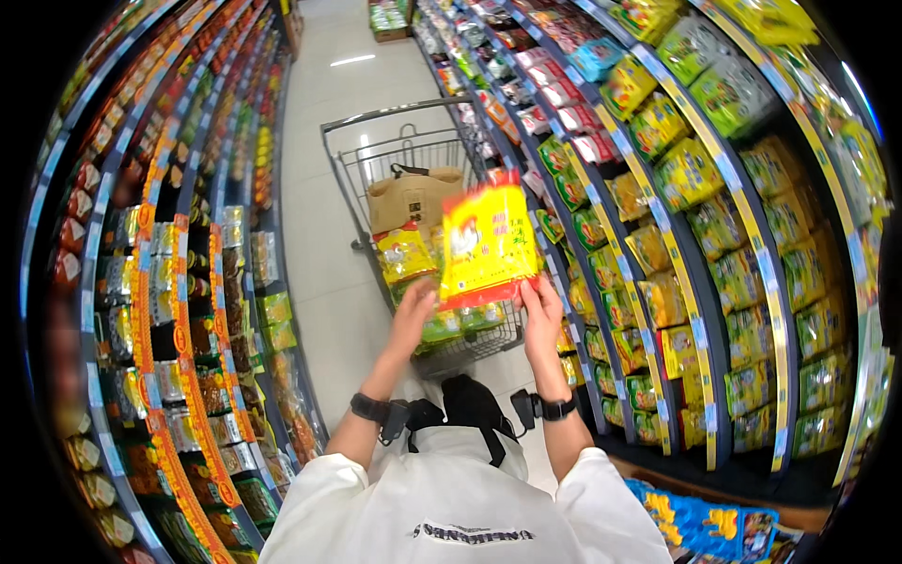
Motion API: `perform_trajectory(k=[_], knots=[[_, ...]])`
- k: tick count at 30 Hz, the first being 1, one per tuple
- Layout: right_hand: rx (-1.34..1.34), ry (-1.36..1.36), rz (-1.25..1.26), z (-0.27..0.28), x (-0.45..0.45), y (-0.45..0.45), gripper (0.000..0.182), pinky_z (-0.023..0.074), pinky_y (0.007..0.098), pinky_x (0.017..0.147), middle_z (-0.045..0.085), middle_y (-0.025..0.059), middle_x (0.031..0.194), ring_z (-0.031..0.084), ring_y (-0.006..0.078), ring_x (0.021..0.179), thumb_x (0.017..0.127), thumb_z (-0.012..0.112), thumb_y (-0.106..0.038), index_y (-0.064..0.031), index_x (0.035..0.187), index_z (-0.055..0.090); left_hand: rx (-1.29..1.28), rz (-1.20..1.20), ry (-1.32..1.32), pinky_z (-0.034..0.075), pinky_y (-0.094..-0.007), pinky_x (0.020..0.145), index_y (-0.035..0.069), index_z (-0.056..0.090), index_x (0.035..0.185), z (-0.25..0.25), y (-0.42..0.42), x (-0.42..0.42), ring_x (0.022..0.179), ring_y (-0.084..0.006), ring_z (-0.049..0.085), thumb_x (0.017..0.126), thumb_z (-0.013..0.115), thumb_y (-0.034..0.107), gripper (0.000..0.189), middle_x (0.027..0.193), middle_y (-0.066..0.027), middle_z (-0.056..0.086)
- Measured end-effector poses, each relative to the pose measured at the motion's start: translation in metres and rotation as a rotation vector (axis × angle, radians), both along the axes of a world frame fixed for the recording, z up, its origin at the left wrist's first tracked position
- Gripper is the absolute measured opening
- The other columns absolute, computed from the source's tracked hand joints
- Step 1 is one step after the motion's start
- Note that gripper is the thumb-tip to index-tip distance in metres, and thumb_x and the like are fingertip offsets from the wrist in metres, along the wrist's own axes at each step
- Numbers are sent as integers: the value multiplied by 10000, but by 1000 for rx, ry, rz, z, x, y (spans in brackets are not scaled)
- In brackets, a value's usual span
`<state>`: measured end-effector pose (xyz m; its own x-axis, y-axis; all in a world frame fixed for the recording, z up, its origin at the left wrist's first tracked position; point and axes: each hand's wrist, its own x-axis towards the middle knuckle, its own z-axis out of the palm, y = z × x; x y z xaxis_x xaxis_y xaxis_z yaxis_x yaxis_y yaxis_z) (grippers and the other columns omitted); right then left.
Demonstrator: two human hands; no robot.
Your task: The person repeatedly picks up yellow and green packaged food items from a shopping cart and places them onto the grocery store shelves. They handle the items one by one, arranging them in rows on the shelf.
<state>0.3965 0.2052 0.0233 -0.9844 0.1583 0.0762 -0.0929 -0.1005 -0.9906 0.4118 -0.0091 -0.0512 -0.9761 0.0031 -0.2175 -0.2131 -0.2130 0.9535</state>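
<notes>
A yellow seasoning packet [486,243] with red edges is held up in front of me, above a metal shopping cart [338,158]. My right hand [540,303] pinches its lower right corner. Near the lower left edge is my left hand [419,307], slightly blurred, and I cannot tell whether it touches the packet. In the cart lie a tan bag [402,201] with dark handles, a yellow packet [405,254] and several green-and-yellow packets [444,328], partly hidden by the held packet.
Shelves of yellow and green packets [690,173] line the right side. On the left stand shelves of jars and packets with orange trim [180,331]. The tiled floor [331,233] of the aisle runs ahead, with a stacked display [389,20] at the far end. A blue package [712,518] sits low at right.
</notes>
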Motion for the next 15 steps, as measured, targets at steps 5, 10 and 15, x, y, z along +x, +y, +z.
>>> perform_trajectory(k=[5,10,15], knots=[[25,49,10,38,97,25,178,446,215,689,661,56,873,590,96,767,932,580,-107,33,1020,646,233,-51,78,343,-314,1044,-59,382,1350,40,23,-5,1246,-199,435,958,504,211,491,1346,-123,475],[104,-66,31,11,162,69,205,449,240,734,679,46,908,596,98,838,878,658,-121,7,1037,668,110,-360,223,449,-298,902,-48,532,1197,88,64,35,1011,-138,557,884,539,34,324,1115,-70,606],[221,-218,84,-2,215,121,314,466,271,831,676,66,1004,606,123,952,841,713,-175,4,1087,631,83,-512,237,463,-267,834,-51,570,1148,95,119,75,937,-105,554,858,599,23,301,1046,-57,633]])
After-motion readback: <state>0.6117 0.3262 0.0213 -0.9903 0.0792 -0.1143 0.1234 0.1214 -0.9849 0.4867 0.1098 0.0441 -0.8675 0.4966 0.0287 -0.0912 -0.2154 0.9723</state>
